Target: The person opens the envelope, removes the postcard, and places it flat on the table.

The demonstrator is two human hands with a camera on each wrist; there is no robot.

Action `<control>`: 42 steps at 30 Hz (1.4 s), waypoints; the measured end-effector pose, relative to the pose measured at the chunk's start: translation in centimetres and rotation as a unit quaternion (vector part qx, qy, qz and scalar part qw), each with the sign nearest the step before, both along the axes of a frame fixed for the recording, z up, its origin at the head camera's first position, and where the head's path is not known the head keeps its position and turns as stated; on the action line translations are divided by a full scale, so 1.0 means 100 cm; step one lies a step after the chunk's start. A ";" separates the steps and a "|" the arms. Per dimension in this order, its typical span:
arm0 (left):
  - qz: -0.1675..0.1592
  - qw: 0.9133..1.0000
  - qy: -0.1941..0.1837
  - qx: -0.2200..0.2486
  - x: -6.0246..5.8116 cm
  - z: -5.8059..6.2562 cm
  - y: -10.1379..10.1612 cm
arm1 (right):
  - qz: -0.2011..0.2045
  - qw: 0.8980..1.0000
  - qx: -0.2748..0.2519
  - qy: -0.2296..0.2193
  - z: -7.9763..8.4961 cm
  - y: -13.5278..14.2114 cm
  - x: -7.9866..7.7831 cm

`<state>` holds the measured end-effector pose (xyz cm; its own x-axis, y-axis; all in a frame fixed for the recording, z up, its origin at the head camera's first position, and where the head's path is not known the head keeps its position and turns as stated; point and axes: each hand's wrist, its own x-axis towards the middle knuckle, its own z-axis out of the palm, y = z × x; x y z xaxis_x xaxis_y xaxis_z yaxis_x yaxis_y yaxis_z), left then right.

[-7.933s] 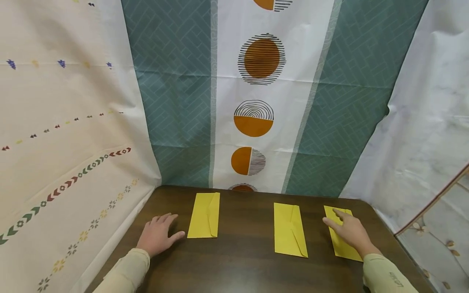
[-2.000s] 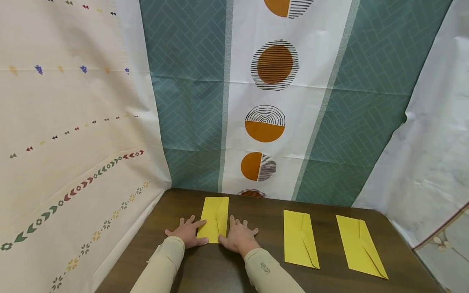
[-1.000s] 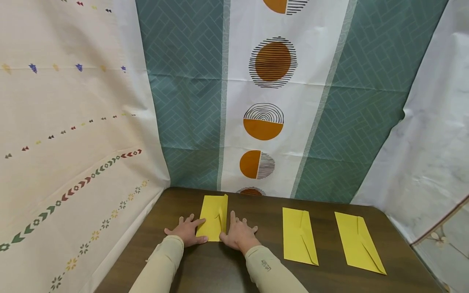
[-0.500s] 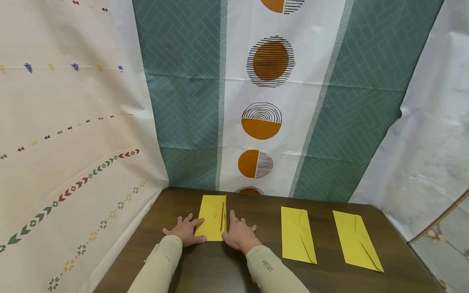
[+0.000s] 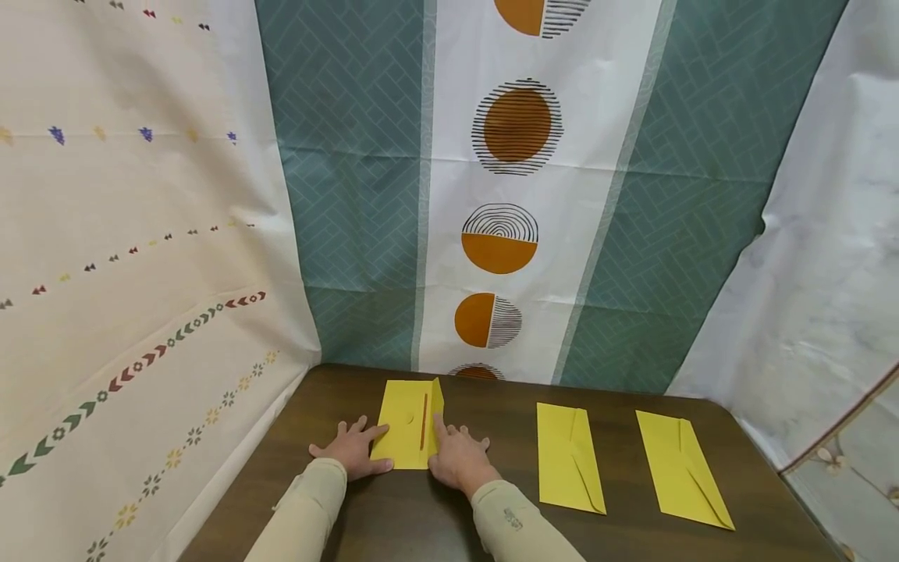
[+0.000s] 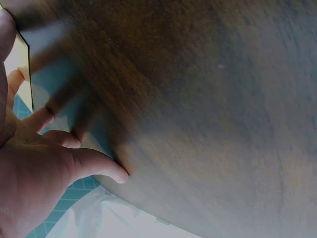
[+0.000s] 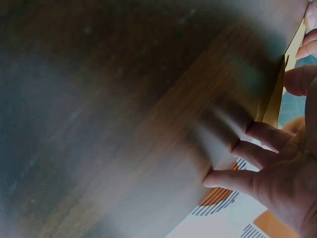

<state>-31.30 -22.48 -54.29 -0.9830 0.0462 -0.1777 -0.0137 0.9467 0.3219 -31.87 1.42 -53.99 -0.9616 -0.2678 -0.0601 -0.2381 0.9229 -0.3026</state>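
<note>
A yellow envelope (image 5: pixel 395 406) lies at the left of the dark wooden table, its flap (image 5: pixel 438 400) folded out to the right. A thin reddish-brown strip (image 5: pixel 424 421) runs beside the flap's crease. My left hand (image 5: pixel 353 449), fingers spread, rests at the envelope's left edge, with thumb and index finger on the paper. Over on the other side, my right hand (image 5: pixel 460 460) touches the flap with index finger and thumb. The right wrist view has the flap (image 7: pixel 273 101) raised off the table, while the other fingers of the right hand (image 7: pixel 280 173) reach down to the tabletop.
Two more yellow envelopes, a middle one (image 5: pixel 565 453) and a far right one (image 5: pixel 681 468), lie with flaps down. Behind the table (image 5: pixel 492 406) hangs a patterned cloth (image 5: pixel 351 195). Pale cloths hang at the left (image 5: pixel 140 234) and right (image 5: pixel 829 273).
Both hands came together at the left envelope; the right was earlier over the far right one. Its flap lay down two seconds ago, then lifted and swung right, uncovering the reddish-brown strip.
</note>
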 end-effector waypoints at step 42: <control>-0.008 1.000 0.006 0.004 -0.002 -0.007 -0.002 | -0.006 0.998 0.045 -0.046 -0.002 0.027 0.001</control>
<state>-31.52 -22.71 -55.01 -0.9840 0.0639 -0.1663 0.0057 0.9443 0.3290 -31.80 4.15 -54.22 -0.9541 -0.2452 -0.1720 -0.2012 0.9501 -0.2382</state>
